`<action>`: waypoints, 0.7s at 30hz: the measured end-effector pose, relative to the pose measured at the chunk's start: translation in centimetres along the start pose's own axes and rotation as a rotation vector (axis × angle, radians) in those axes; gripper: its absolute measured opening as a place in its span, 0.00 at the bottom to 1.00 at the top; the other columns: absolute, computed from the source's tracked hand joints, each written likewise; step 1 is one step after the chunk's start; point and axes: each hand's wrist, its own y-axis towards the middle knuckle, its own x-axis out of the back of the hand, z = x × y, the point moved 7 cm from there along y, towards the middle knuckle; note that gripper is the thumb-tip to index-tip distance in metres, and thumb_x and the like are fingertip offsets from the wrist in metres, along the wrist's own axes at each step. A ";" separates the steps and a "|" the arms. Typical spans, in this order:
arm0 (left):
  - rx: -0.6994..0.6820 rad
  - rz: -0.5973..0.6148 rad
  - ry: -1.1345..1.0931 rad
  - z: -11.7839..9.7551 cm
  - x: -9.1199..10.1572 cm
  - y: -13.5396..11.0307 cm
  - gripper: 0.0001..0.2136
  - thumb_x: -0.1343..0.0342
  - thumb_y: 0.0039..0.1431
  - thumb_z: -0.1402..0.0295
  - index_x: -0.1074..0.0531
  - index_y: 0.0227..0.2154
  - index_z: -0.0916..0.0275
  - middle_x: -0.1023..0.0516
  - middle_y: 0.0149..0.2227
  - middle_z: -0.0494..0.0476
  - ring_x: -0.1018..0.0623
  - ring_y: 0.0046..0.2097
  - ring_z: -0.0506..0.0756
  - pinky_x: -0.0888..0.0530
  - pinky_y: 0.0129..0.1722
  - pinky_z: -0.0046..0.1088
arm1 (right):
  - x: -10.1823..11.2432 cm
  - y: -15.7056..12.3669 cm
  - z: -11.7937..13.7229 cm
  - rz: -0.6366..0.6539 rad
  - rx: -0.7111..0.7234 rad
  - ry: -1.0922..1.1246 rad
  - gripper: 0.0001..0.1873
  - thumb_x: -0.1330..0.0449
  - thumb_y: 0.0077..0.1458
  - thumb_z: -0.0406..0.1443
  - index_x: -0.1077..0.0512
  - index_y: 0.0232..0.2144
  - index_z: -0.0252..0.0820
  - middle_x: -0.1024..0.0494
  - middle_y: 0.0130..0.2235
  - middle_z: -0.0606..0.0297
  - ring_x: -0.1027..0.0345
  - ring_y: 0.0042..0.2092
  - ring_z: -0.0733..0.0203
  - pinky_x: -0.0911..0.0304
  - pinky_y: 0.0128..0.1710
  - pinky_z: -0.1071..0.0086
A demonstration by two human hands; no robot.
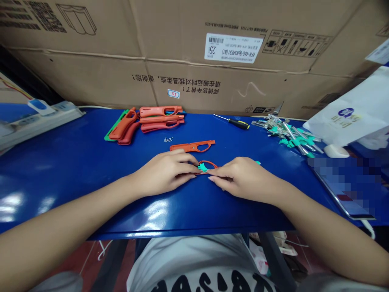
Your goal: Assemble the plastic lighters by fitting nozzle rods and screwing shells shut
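An orange plastic lighter casing half (212, 164) lies low over the blue table between my hands, mostly hidden by fingers. A green trigger piece (202, 167) sits in it by the loop. My left hand (165, 170) grips the casing's left part, thumb and fingers closed in. From the right, my right hand (243, 176) pinches at the casing beside the green piece; whatever small part is in its fingertips is hidden. A bit of green (258, 162) shows behind that hand. Just beyond them, another orange casing half (194, 146) lies flat with its inner side up.
Several orange casings (161, 121) and a green one (111, 134) are stacked at the back left. A screwdriver (238, 123) and a pile of metal tubes with green pieces (293, 136) lie right. Further objects are a phone (340, 186), power strip (39, 121) and cardboard box (115, 77).
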 end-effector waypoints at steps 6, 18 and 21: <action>-0.004 -0.016 0.011 -0.1 0.2 0.0 0.11 0.45 0.70 0.68 0.20 0.51 0.55 0.20 0.50 0.56 0.20 0.51 0.56 0.24 0.51 0.33 | -0.3 0.1 0.1 0.020 -0.007 -0.050 0.15 0.43 0.68 0.39 0.18 0.47 0.46 0.15 0.35 0.60 0.24 0.33 0.58 0.46 0.31 0.68; -0.004 -0.008 0.012 -0.2 0.1 0.0 0.11 0.45 0.70 0.69 0.20 0.50 0.55 0.19 0.49 0.56 0.20 0.49 0.56 0.23 0.51 0.32 | 0.0 0.0 -0.3 -0.020 -0.044 0.095 0.13 0.42 0.66 0.36 0.16 0.43 0.45 0.18 0.29 0.63 0.26 0.30 0.61 0.42 0.31 0.70; -0.001 -0.007 0.010 -0.2 0.1 0.0 0.11 0.44 0.69 0.69 0.20 0.49 0.55 0.19 0.50 0.56 0.20 0.49 0.56 0.23 0.50 0.32 | 0.1 -0.1 -0.3 -0.006 -0.058 0.102 0.13 0.41 0.66 0.37 0.16 0.39 0.44 0.18 0.28 0.63 0.26 0.29 0.61 0.43 0.30 0.70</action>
